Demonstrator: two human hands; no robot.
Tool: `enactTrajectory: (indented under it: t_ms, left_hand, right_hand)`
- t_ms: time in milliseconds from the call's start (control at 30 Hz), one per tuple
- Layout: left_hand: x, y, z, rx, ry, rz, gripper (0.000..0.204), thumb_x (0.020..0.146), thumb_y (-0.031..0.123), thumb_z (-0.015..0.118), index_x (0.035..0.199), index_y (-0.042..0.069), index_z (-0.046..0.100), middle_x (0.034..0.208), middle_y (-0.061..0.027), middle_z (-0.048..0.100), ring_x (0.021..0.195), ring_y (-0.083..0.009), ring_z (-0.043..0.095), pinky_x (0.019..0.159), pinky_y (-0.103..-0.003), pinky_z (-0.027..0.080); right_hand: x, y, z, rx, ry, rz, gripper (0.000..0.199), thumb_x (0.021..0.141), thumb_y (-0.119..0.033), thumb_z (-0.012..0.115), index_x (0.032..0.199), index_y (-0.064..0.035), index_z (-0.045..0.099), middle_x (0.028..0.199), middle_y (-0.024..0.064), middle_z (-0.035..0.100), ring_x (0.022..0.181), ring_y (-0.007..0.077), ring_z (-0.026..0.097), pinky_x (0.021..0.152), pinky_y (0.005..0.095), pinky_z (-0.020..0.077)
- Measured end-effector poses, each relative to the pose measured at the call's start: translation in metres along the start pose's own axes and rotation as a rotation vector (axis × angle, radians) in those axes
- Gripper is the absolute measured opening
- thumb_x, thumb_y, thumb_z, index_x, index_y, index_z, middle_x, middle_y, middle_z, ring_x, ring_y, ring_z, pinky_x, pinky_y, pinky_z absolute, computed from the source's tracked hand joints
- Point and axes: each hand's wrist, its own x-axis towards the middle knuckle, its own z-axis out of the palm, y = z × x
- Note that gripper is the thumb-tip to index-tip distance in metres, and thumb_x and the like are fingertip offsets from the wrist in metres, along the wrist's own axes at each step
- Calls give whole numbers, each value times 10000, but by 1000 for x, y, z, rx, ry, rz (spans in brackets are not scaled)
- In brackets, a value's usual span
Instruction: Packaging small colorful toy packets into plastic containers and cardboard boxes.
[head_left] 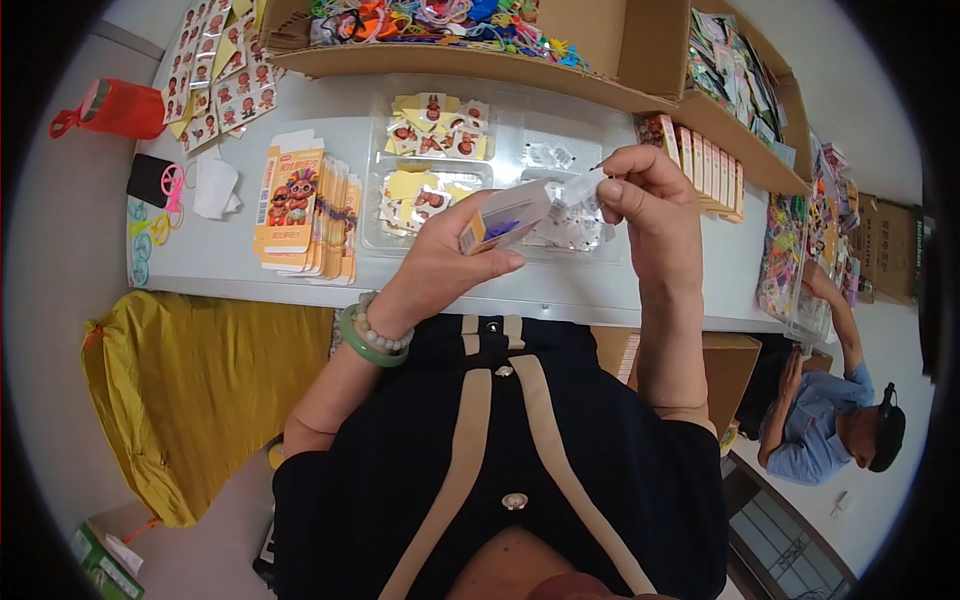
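Gripping a small carton (503,219) in my left hand (445,262) above the bench's (330,120) near edge, my right hand's (650,195) fingers (622,188) pinched a clear packet (578,190) at its open end.

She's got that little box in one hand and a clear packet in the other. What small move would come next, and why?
Probably slide the clear packet into the small box. The left hand holds the box with its open end toward the right hand, which pinches the packet right at that opening.
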Motion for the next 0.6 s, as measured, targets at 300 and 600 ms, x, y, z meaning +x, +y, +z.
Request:
enactTrajectory:
  t_ms: [300, 600]
  left_hand:
    - [-19, -2, -24, -171, 51, 53, 547, 755, 2, 710, 1248, 2, 471, 1172, -53, 551, 1072, -113, 531, 906, -262, 451]
    - [-32, 10, -49, -283, 376, 201, 471, 751, 50, 733, 1168, -8, 521, 1059, -93, 633, 963, -150, 613, 849, -276, 493]
  right_hand:
    - [3, -4, 58, -716, -284, -541, 144, 741, 45, 610, 869, -12, 645, 816, 105, 608, 799, 230, 600, 678, 284, 469]
    - [35, 72, 75, -1498, -587, -367, 85, 799, -72, 506, 875, -38, 523, 812, 136, 577, 770, 345, 611, 656, 420, 498]
